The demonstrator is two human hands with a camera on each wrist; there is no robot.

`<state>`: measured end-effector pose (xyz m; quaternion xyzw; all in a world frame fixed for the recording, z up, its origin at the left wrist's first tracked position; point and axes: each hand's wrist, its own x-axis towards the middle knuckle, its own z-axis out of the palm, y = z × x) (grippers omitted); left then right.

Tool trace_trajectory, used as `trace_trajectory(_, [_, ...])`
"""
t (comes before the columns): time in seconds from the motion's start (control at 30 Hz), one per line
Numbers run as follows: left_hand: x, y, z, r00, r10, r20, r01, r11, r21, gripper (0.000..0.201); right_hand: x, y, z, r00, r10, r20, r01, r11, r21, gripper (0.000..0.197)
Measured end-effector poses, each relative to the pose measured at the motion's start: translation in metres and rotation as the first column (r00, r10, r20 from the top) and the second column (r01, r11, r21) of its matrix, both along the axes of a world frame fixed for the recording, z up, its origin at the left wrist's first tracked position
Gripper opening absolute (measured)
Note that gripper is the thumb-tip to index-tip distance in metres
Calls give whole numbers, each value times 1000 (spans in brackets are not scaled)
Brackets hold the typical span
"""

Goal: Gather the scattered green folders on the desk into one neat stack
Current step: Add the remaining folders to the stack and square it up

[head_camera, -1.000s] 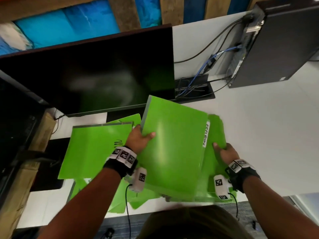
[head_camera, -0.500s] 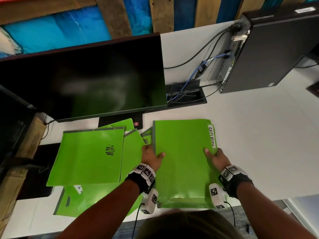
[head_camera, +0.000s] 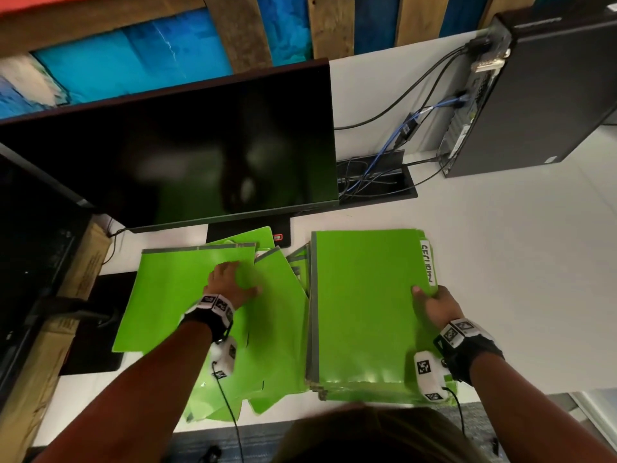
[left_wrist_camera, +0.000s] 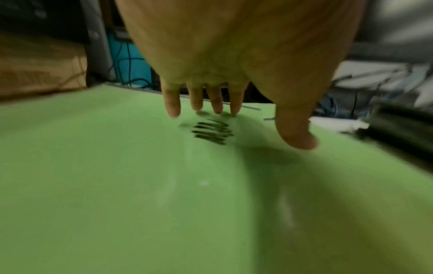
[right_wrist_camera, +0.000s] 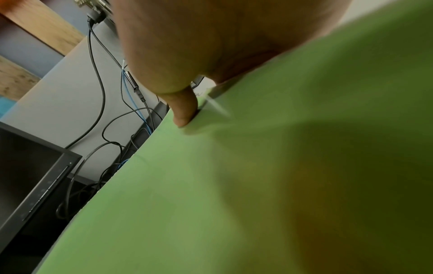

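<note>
A squared-up stack of green folders (head_camera: 360,305) lies on the white desk, its top folder bearing a white label (head_camera: 428,267). My right hand (head_camera: 434,302) grips the stack's right edge, thumb (right_wrist_camera: 183,111) pressed on top and the other fingers hidden past the edge. To the left, a green folder with a black scribble (head_camera: 167,295) lies over several loose green folders (head_camera: 277,312) fanned toward the front edge. My left hand (head_camera: 230,279) is spread flat on the scribbled folder (left_wrist_camera: 140,185), fingertips (left_wrist_camera: 172,109) just beyond the scribble (left_wrist_camera: 211,133).
A dark monitor (head_camera: 183,155) stands right behind the folders. Its base (head_camera: 247,230) touches the loose ones. A cable well (head_camera: 374,182) and a black computer tower (head_camera: 551,95) sit at the back right. Bare white desk (head_camera: 500,279) lies right of the stack. A cardboard box (head_camera: 83,262) is at the left.
The lifted folders came down flat onto the stack on the right. My left hand let go of them and moved left onto the scribbled folder. The right hand stayed on the stack's right edge.
</note>
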<state>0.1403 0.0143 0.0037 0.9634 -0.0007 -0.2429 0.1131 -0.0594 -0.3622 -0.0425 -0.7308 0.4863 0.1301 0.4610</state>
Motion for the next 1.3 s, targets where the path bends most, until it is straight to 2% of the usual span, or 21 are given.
trace_trajectory(0.07, [-2, 18, -7, 986, -144, -80, 150, 986, 76, 113, 0, -1, -2, 1000, 14, 1, -14, 1000, -1, 55])
trace_trajectory(0.1, [-5, 23, -11, 977, -198, -83, 206, 973, 107, 116, -1, -2, -3, 1000, 17, 2, -17, 1000, 0, 55])
trace_trajectory(0.17, [-10, 26, -14, 976, -214, -39, 217, 967, 134, 114, -1, -2, -2, 1000, 22, 0, -22, 1000, -3, 54])
trace_trajectory(0.27, [-13, 23, -16, 982, -187, -10, 188, 978, 96, 106, -1, -3, -2, 1000, 30, -6, -31, 999, -16, 54])
trace_trajectory(0.47, [-7, 12, -18, 969, -248, 13, 248, 969, -19, 76, 0, -4, -5, 1000, 20, 1, -20, 999, -35, 53])
trace_trajectory(0.53, [1, 14, -18, 966, -236, 100, 241, 970, -39, 67, 0, -4, -5, 1000, 22, 2, -22, 999, -30, 53])
trace_trajectory(0.6, [11, 17, -18, 948, -239, 212, 243, 970, 4, 62, 0, -4, -6, 1000, 24, 4, -24, 999, -27, 53])
trace_trajectory(0.63, [16, 19, -18, 949, -226, 221, 226, 974, 25, 63, 0, -4, -6, 1000, 24, 5, -24, 999, -25, 53])
trace_trajectory(0.77, [25, 18, -20, 975, -191, 110, 183, 980, 81, 69, 0, -4, -5, 1000, 23, -1, -23, 999, -29, 52])
trace_trajectory(0.87, [26, 12, -20, 969, -225, 99, 202, 960, 196, 77, 0, -3, -3, 1000, 19, -4, -19, 999, -43, 51])
trace_trajectory(1.0, [25, 5, -20, 968, -229, 105, 202, 954, 222, 78, 1, -2, 0, 1000, 22, -14, -22, 998, -51, 50])
trace_trajectory(1.2, [38, 13, -14, 960, -279, -3, 277, 953, 120, 77, 2, -2, 2, 1000, 15, -17, -16, 999, -40, 50])
trace_trajectory(1.3, [39, 15, -11, 966, -258, -21, 258, 964, 60, 76, 1, -1, 1, 1000, 12, -15, -13, 999, -41, 51])
